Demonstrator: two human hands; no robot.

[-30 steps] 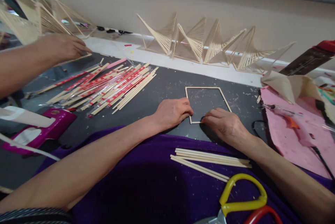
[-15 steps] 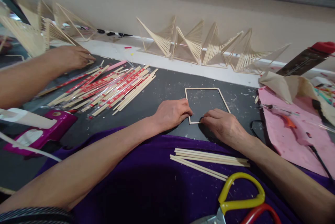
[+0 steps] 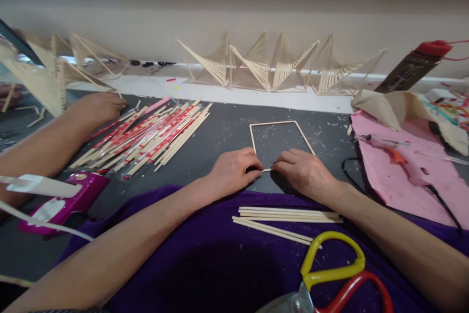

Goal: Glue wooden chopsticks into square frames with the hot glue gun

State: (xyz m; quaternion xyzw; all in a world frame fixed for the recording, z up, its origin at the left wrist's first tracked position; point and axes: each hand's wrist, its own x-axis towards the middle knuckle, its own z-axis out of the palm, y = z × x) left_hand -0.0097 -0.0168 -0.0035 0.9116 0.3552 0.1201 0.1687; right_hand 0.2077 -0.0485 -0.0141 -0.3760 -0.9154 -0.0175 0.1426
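A four-sided frame of thin wooden sticks (image 3: pixel 273 123) lies flat on the dark table. My left hand (image 3: pixel 236 169) is closed on its near left corner, which the fingers cover. Just to the right, my right hand (image 3: pixel 302 169) pinches the near side, with a short length of stick showing between the two hands. The near right corner is hidden under the right hand. On the purple cloth (image 3: pixel 205 259) over my lap rest several loose sticks (image 3: pixel 289 215), and below them are scissors with one yellow and one red handle (image 3: pixel 331 279).
Packaged sticks (image 3: pixel 157 132) lie left of centre, beside another person's hand (image 3: pixel 100 110). Twisted stick structures (image 3: pixel 252 66) line the wall. A glue gun (image 3: pixel 406 161) rests on pink cloth (image 3: pixel 381 191) at right, near a dark bottle (image 3: pixel 414 66). A magenta power strip (image 3: pixel 78 191) sits at left.
The camera view has tilted and shifted. My left hand has moved along the frame to its near left corner, covering it, and now sits closer to my right hand.
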